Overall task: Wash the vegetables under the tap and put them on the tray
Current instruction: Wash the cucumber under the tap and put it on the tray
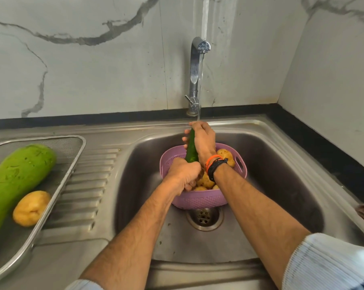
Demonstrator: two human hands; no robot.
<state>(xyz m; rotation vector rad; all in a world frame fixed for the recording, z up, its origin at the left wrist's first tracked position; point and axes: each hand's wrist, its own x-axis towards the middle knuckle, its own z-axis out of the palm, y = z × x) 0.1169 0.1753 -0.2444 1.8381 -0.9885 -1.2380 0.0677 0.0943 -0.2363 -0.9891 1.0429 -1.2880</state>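
Apparently both hands (194,158) grip cucumber (191,150).

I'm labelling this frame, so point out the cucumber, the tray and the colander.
cucumber (191,148): head view, middle of its bare green skin.
tray (77,158): head view, right rim.
colander (198,200): head view, front wall.

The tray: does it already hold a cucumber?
No: the tray holds a large green gourd and a potato; both hands grip the cucumber.

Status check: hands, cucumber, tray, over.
Both hands, left and right, grip cucumber under running tap. Tray holds gourd, one potato. Nothing blocking.
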